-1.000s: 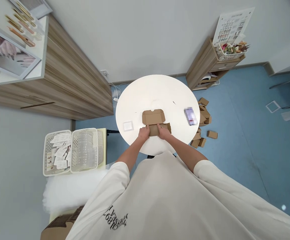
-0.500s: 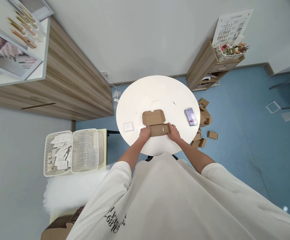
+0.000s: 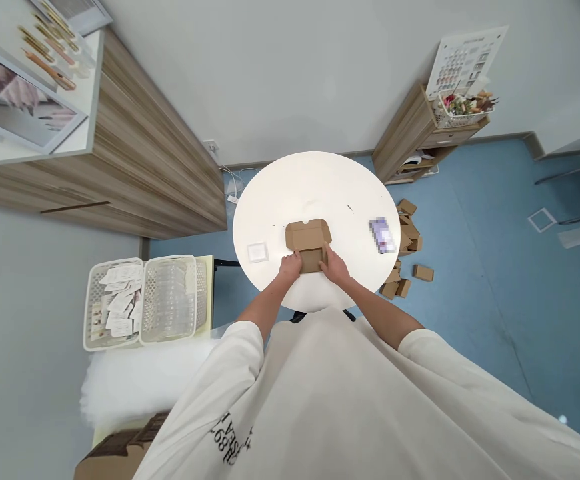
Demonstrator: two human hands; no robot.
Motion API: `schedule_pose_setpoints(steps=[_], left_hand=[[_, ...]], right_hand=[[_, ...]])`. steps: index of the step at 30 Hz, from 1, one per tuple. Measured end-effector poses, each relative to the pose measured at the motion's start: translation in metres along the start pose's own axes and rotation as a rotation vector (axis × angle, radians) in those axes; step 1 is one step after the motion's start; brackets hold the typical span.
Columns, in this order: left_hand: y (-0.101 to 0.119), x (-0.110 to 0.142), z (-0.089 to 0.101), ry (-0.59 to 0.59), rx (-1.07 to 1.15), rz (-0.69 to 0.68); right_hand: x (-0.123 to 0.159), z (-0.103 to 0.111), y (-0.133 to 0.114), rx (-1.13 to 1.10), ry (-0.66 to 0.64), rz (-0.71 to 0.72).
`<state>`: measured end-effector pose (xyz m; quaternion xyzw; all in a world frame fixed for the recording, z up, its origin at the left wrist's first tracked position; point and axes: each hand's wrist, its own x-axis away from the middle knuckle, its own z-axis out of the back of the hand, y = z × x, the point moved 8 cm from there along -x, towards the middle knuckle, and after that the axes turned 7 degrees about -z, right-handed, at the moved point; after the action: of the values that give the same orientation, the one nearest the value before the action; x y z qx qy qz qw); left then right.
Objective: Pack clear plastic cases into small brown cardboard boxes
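On the table (image 3: 315, 183) lies the box (image 3: 309, 239); baskets (image 3: 201, 293) stand left, other boxes (image 3: 410, 230) right.

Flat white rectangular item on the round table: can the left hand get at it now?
Probably yes: the flat white rectangular item lies left of the left hand with only bare round table between. That hand holds the open cardboard box and would need to let go.

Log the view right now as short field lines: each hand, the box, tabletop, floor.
Left hand: gripping the left end of the cardboard box
Right hand: gripping its right end
Lid: open, on the far side
Table: white; flat white item left, blurred purple item right
Floor: blue; brown boxes right of table
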<state>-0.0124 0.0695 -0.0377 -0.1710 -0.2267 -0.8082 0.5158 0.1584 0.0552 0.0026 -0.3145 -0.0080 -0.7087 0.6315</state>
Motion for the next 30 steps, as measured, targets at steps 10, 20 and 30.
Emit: schedule_pose_setpoints(steps=[10, 20, 30], left_hand=[[0.000, -0.001, -0.002, 0.014, 0.000, 0.008], [0.001, 0.000, 0.000, 0.021, 0.005, 0.021], [0.001, 0.002, 0.001, 0.014, 0.052, 0.015]], right_hand=[[-0.018, -0.014, 0.026, 0.037, -0.127, -0.299], [-0.029, -0.010, 0.015, 0.294, -0.143, -0.271], [-0.023, -0.010, 0.014, 0.337, -0.128, -0.199]])
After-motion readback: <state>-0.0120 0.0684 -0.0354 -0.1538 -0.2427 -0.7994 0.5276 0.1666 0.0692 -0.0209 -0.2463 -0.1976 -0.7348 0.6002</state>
